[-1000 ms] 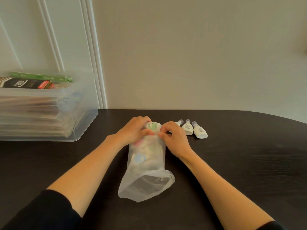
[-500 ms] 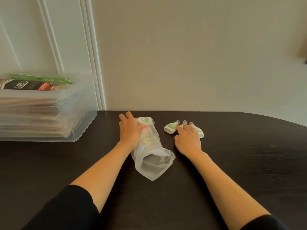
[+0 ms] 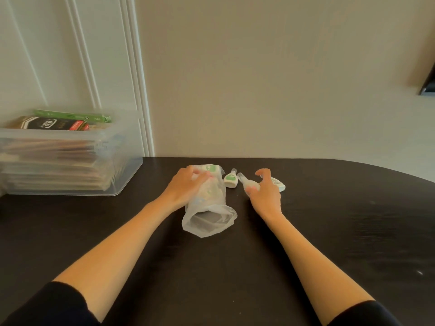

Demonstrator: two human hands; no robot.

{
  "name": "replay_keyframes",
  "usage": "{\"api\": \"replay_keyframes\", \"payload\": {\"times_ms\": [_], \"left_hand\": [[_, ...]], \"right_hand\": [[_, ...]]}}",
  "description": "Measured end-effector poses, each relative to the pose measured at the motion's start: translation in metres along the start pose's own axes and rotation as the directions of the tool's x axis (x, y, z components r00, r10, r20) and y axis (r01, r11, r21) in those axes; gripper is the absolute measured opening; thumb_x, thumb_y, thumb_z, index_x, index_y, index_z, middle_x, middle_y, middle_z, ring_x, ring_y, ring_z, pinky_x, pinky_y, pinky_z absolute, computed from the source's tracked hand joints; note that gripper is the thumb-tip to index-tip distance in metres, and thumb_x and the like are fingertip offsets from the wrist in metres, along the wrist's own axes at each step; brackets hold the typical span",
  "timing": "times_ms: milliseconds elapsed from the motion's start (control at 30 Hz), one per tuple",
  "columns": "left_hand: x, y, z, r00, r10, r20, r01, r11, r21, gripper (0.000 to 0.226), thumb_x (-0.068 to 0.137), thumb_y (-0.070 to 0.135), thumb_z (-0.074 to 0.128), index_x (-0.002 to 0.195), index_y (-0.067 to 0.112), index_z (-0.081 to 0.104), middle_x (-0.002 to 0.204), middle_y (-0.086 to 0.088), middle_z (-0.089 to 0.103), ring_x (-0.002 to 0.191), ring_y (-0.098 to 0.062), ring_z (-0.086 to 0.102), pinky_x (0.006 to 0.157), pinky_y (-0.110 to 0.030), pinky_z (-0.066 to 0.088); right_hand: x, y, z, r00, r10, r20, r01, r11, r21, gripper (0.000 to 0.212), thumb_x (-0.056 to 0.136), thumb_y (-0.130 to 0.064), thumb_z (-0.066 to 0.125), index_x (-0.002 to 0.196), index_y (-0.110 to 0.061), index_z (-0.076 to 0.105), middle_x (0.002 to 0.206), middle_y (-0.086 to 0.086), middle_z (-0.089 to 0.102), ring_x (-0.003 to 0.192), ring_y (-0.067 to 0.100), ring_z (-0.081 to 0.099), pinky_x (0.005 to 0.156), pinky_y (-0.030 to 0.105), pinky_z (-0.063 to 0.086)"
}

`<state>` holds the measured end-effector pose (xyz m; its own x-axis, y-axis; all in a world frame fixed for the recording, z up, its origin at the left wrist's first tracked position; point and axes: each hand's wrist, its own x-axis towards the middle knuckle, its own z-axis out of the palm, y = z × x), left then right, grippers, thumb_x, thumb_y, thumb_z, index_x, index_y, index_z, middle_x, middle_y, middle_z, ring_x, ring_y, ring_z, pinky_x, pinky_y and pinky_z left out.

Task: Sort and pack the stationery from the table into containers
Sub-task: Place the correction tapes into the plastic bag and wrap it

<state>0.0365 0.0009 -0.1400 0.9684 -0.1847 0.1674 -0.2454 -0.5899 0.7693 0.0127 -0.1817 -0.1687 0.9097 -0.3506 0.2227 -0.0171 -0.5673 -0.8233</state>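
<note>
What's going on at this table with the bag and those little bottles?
A person is packing small white bottles into a translucent plastic bag lying on the dark table. The left hand presses on the bag, which already holds several. The right hand curls over the middle bottle of three loose ones, thumb on it; a firm grip isn't clear. A clear plastic bin of packaged items sits at the left.
</note>
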Motion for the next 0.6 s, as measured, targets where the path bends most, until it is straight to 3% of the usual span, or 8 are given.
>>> {"api": "replay_keyframes", "payload": {"times_ms": [100,167,233,267,333,433,533,600], "left_hand": [[-0.028,0.006,-0.006,0.967,-0.017,0.254,0.022,1.0,-0.017,0.073,0.086,0.051,0.055,0.143,0.019,0.023,0.122,0.005,0.04,0.105,-0.01,0.041,0.074,-0.019,0.036],[-0.041,0.003,-0.009,0.927,-0.054,0.37,0.03,0.997,0.071,0.083,0.086,0.043,0.061,0.147,0.021,0.009,0.129,0.006,0.034,0.108,-0.009,0.036,0.086,-0.02,0.031],[-0.053,-0.002,-0.012,0.916,-0.068,0.395,-0.009,0.982,0.189,0.089,0.084,0.032,0.064,0.149,0.02,0.004,0.143,0.0,0.029,0.117,-0.013,0.037,0.092,-0.022,0.031],[-0.058,-0.003,-0.013,0.923,-0.07,0.379,-0.021,0.973,0.231,0.088,0.083,0.027,0.064,0.149,0.02,0.006,0.147,-0.002,0.027,0.123,-0.017,0.037,0.094,-0.023,0.032],[-0.065,-0.005,-0.014,0.958,-0.063,0.279,-0.021,0.957,0.289,0.075,0.085,0.022,0.06,0.147,0.017,0.018,0.144,-0.006,0.034,0.126,-0.022,0.04,0.095,-0.027,0.036],[-0.068,-0.004,-0.014,0.999,-0.021,0.026,0.012,0.954,0.298,0.03,0.092,0.021,0.047,0.117,0.006,0.055,0.112,-0.013,0.057,0.096,-0.025,0.057,0.073,-0.028,0.044],[-0.07,0.0,-0.014,0.996,0.031,-0.089,-0.008,0.969,0.247,0.022,0.094,0.014,0.043,0.082,0.002,0.057,0.082,-0.012,0.056,0.067,-0.027,0.059,0.054,-0.026,0.045],[-0.072,0.004,-0.012,0.989,0.094,-0.113,-0.063,0.965,0.253,0.027,0.094,0.009,0.04,0.069,0.005,0.049,0.075,-0.012,0.053,0.07,-0.032,0.056,0.057,-0.037,0.045]], "right_hand": [[-0.014,-0.005,-0.011,0.955,0.171,0.243,-0.27,0.84,0.47,0.047,0.093,-0.003,0.047,0.138,-0.008,0.036,0.111,0.011,0.053,0.083,0.022,0.063,0.068,0.025,0.054],[-0.024,-0.007,-0.018,0.9,0.165,0.404,-0.412,0.624,0.664,0.036,0.094,0.0,0.046,0.13,0.004,0.042,0.122,0.02,0.051,0.087,0.026,0.066,0.066,0.027,0.058],[-0.038,-0.009,-0.027,0.866,0.123,0.485,-0.484,0.452,0.749,0.028,0.093,0.0,0.047,0.12,0.006,0.046,0.117,0.023,0.055,0.081,0.029,0.069,0.06,0.027,0.058],[-0.045,-0.011,-0.031,0.855,0.103,0.508,-0.492,0.47,0.733,0.025,0.093,-0.004,0.049,0.116,0.004,0.048,0.108,0.022,0.062,0.074,0.026,0.07,0.054,0.024,0.056],[-0.057,-0.016,-0.038,0.838,0.051,0.544,-0.449,0.631,0.633,0.018,0.094,-0.016,0.05,0.106,-0.003,0.054,0.086,0.014,0.071,0.054,0.015,0.065,0.042,0.017,0.045],[-0.07,-0.023,-0.047,0.804,-0.04,0.594,-0.352,0.773,0.528,0.021,0.095,-0.02,0.046,0.099,-0.002,0.056,0.071,0.01,0.066,0.041,0.006,0.044,0.034,0.013,0.025],[-0.083,-0.034,-0.053,0.705,-0.048,0.708,-0.286,0.893,0.347,0.016,0.092,-0.014,0.048,0.089,-0.003,0.059,0.06,-0.001,0.055,0.04,0.003,0.037,0.034,0.011,0.021],[-0.089,-0.039,-0.05,0.69,0.025,0.724,-0.276,0.933,0.231,0.012,0.089,-0.01,0.055,0.08,-0.004,0.061,0.051,-0.005,0.051,0.039,0.003,0.034,0.034,0.011,0.021]]}}
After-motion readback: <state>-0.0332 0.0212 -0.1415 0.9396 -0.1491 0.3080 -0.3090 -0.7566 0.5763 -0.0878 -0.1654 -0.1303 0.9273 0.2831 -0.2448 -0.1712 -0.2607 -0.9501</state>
